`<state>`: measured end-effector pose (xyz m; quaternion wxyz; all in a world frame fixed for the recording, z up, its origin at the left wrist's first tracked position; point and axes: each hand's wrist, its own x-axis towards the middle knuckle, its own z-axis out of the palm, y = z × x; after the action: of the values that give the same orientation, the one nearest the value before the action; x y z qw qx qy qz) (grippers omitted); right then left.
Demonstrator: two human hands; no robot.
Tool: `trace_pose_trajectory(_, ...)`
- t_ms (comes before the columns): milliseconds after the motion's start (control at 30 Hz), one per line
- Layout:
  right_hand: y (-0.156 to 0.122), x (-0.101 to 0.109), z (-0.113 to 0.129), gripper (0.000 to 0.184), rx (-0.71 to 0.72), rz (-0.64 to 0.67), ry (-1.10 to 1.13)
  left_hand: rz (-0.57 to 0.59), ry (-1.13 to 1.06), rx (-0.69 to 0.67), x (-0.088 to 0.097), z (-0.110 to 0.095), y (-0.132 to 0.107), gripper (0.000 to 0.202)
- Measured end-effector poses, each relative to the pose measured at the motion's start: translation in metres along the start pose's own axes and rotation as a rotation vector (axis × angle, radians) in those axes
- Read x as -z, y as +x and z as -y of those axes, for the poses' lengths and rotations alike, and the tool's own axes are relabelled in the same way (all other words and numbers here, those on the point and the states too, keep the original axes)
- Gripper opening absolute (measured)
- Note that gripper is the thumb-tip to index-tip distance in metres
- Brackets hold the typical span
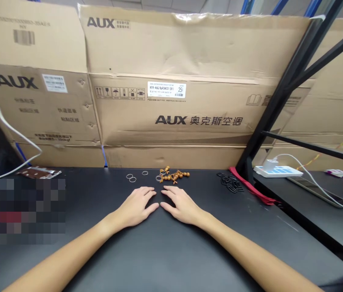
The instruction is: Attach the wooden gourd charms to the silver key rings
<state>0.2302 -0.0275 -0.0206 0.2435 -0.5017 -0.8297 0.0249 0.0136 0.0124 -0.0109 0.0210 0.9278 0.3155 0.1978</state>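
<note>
My left hand [135,207] and my right hand [180,205] lie flat, palms down, on the black tabletop [171,243], fingertips almost meeting. Neither holds anything. Just beyond them sits a tangled cluster of brown wooden beads [173,176]. A few thin metal rings [130,177] lie to its left, nearest my left hand. Another ring [158,177] touches the beads' left side. To the right of my right hand lies a pile of small black rings [230,183].
Large AUX cardboard boxes [171,101] stand along the table's far edge. A red strap [250,187] lies at right, by a black metal rack frame [281,89]. A white power strip [276,171] sits on a lower surface beyond. A foil packet [39,172] lies far left.
</note>
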Motion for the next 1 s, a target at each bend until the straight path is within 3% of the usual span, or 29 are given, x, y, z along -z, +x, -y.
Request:
trace_pose_trajectory(167, -0.0001, -0.0011, -0.0039, 0.051, -0.042, 0.061, 0.023, 0.025, -0.029, 0.022, -0.0026, 0.0040, -0.0003, 0.043)
trace_pose_trajectory(1000, -0.0001, -0.0024, -0.0047, 0.050, -0.032, 0.048, 0.021, 0.017, -0.027, 0.010, -0.0003, 0.0017, -0.0004, 0.041)
